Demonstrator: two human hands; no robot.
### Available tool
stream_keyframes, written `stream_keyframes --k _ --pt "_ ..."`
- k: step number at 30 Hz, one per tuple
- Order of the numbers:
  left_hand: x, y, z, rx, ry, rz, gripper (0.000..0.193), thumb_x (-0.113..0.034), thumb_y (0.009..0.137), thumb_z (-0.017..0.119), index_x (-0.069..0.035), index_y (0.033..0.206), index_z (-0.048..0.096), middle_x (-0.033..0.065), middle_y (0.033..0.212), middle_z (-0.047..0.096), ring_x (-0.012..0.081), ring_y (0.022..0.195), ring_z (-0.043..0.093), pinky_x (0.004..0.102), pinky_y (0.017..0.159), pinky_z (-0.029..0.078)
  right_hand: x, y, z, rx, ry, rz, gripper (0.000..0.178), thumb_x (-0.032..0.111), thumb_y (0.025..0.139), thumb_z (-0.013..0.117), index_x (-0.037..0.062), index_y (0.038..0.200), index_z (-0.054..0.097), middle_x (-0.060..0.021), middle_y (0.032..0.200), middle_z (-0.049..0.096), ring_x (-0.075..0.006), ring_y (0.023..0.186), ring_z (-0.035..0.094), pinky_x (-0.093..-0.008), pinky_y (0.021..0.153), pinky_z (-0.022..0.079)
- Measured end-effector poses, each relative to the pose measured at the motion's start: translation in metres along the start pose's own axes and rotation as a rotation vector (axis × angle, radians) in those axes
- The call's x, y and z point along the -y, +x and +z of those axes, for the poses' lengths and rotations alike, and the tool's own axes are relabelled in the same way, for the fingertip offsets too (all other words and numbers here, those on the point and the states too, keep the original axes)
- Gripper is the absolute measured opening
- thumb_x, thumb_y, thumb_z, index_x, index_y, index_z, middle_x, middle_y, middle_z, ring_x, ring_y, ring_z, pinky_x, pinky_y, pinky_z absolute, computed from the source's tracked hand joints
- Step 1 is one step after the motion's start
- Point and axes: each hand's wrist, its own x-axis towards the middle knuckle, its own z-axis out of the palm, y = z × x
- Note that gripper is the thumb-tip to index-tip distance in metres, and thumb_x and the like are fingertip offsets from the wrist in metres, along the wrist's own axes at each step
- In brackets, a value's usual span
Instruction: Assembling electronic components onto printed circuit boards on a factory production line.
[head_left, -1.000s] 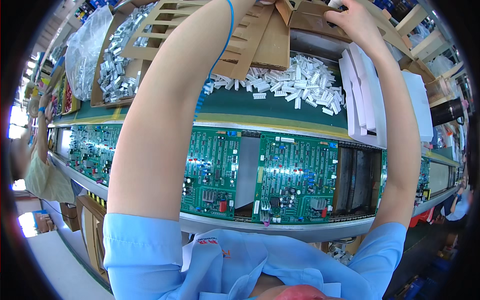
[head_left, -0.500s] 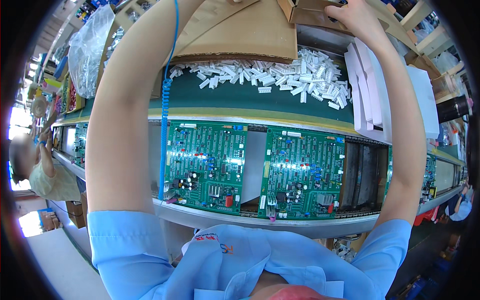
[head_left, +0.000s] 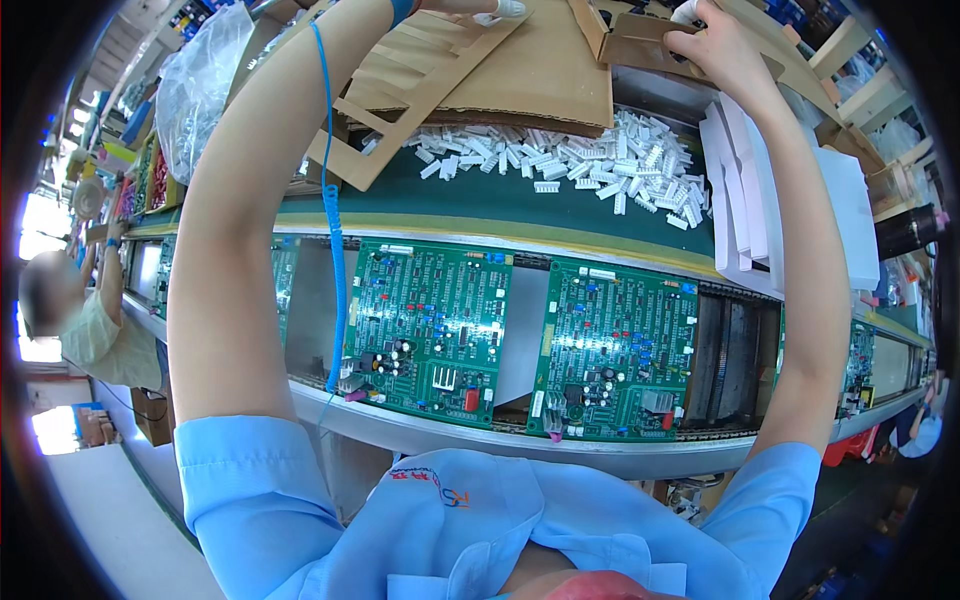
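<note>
My left hand point(head_left: 480, 7) is cut off by the top edge, with a white cover on a fingertip. Its fingers close on the upper end of a slotted cardboard sheet point(head_left: 430, 112), which tilts down toward the lower left. At the upper right, my right hand point(head_left: 718, 42) has thumb and fingers closed at the folded flap of a brown cardboard box point(head_left: 640, 38); one of its fingertips is covered in white too. Between the hands lies a larger flat cardboard piece point(head_left: 550, 85). Beneath it, white plastic connectors point(head_left: 640, 165) are heaped on the green bench.
Two green circuit boards point(head_left: 425, 330) point(head_left: 618, 350) sit on the conveyor rail before me. A coiled blue cord point(head_left: 334, 230) hangs beside my left forearm. White folded card boxes point(head_left: 745, 190) stand at the right. Another person point(head_left: 100, 310) works at the far left.
The slotted cardboard sheet has swung out toward the lower left with my left hand. My right hand stays at the box. The whole view has shifted slightly.
</note>
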Motion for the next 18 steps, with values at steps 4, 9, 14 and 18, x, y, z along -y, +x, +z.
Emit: stream_keyframes --k 4,9,14,18 --pt "-0.027 -0.039 0.004 -0.069 0.192 0.075 0.084 -0.046 0.088 0.067 0.001 0.147 0.031 0.0269 0.133 0.052 0.0381 0.118 0.055 0.0439 0.098 0.045 0.004 -0.004 -0.005 0.069 0.054 0.153 0.021 0.016 0.073 0.067 -0.0012 0.085 0.063 -0.0156 0.07 0.066 -0.0234 0.061 0.065 -0.0354 0.063 0.052" --pt "0.005 -0.073 0.052 -0.15 0.424 0.116 0.076 -0.036 0.076 0.075 -0.011 0.142 0.047 0.0231 0.129 0.056 0.0343 0.113 0.06 0.0423 0.092 0.051 -0.01 0.007 0.003 0.212 0.042 0.212 0.022 0.011 0.079 0.064 -0.0018 0.097 0.063 -0.0149 0.084 0.067 -0.0193 0.069 0.064 -0.0335 0.062 0.052" --pt "-0.012 -0.115 0.064 -0.133 0.664 0.041 0.071 -0.01 0.074 0.071 0.003 0.138 0.042 0.0247 0.142 0.042 0.0423 0.11 0.06 0.0457 0.09 0.053 -0.057 0.016 0.023 0.119 -0.036 -0.039 0.029 0.026 0.081 0.065 0.0049 0.101 0.063 -0.0068 0.065 0.06 -0.0154 0.06 0.058 -0.0302 0.059 0.045" --pt "0.013 -0.116 0.043 -0.319 0.694 0.003 0.046 0.001 0.075 0.064 0.005 0.12 0.054 0.0232 0.123 0.054 0.0384 0.095 0.066 0.0445 0.076 0.058 -0.048 0.015 0.021 0.115 -0.017 -0.032 0.034 0.027 0.081 0.066 0.005 0.107 0.064 -0.0087 0.066 0.062 -0.0179 0.061 0.06 -0.0305 0.06 0.046"
